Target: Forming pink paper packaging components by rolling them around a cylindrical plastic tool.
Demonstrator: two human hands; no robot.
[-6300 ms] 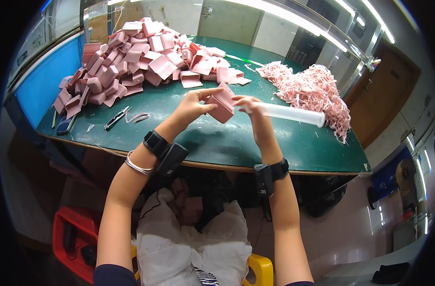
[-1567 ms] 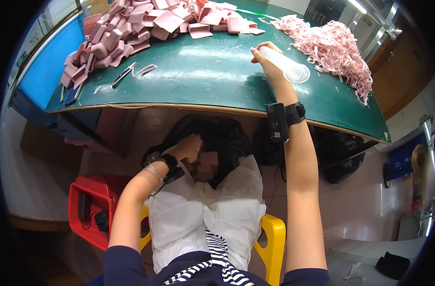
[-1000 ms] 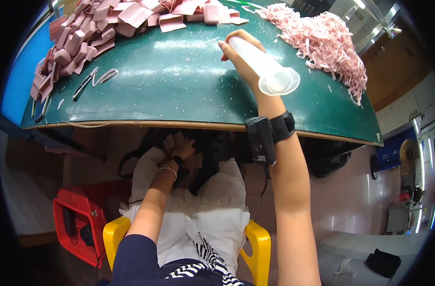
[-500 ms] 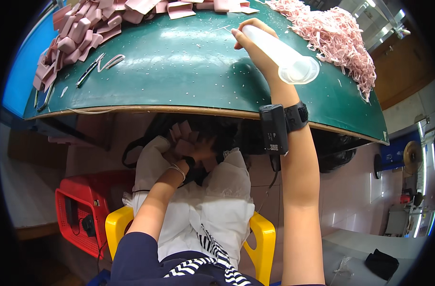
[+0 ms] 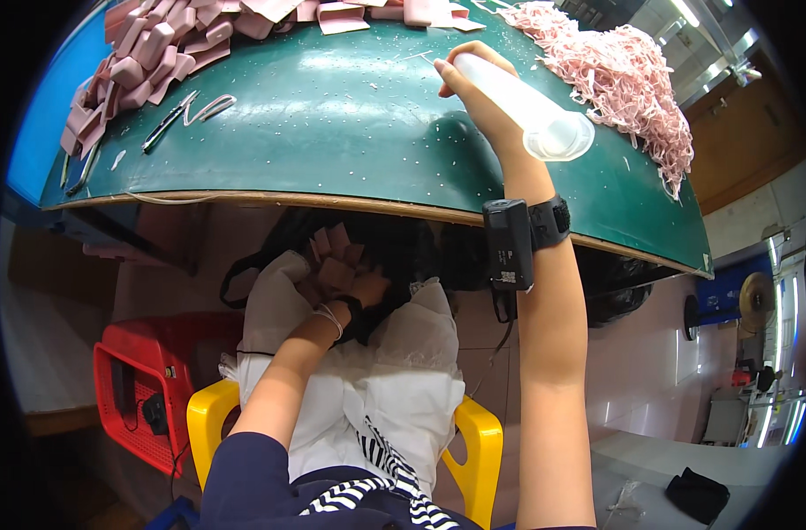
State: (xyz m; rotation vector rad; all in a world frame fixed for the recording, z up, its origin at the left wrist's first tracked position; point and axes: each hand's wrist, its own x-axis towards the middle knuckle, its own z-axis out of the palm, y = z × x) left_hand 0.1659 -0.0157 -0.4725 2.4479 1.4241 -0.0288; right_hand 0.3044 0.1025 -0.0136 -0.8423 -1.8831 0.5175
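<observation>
Since the earliest frame, left hand (image 5: 368,288) has dropped from above the green-topped table (image 5: 306,155) to the pink moulded flap pieces (image 5: 336,273) below its edge; fingers shadowed, can't tell grip. Right hand (image 5: 479,99) curled round a translucent white plastic tube (image 5: 513,99) over the table. Looks like piece pickup; next calls for one clean grip. Black wrist box (image 5: 509,245) print: unreadable.

a navy top (image 5: 244,481), striped sash (image 5: 345,497), white bottoms (image 5: 407,380) and silvery bangle (image 5: 332,320) go with black wrist straps (image 5: 553,221) and a cabled box (image 5: 509,247).
</observation>
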